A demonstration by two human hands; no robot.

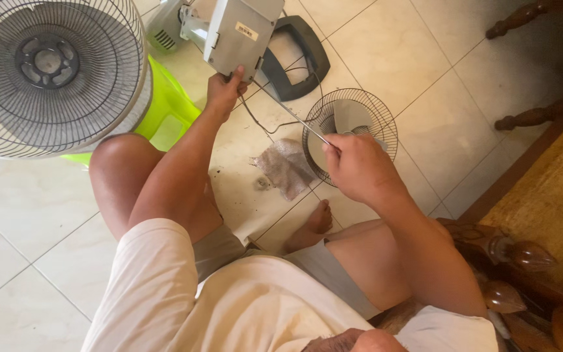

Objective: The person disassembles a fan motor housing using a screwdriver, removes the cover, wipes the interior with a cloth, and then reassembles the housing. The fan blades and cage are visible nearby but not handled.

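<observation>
My left hand (224,90) grips the lower edge of a grey fan motor housing (239,32), held tilted above the floor. My right hand (358,166) holds a thin metal rod, perhaps a screwdriver (301,122), whose shaft points up and left toward the housing. Under my right hand a round wire fan guard (379,111) lies on the tiles with grey fan blades (350,116) inside it. I sit with bare knees apart, one foot (314,225) on the floor.
A second round wire guard (50,72) rests on a lime green plastic stool (167,111) at the upper left. A dark fan base (307,49), a loose cord and a dirty cloth (285,168) lie on the tiles. Carved wooden furniture (535,117) stands at the right.
</observation>
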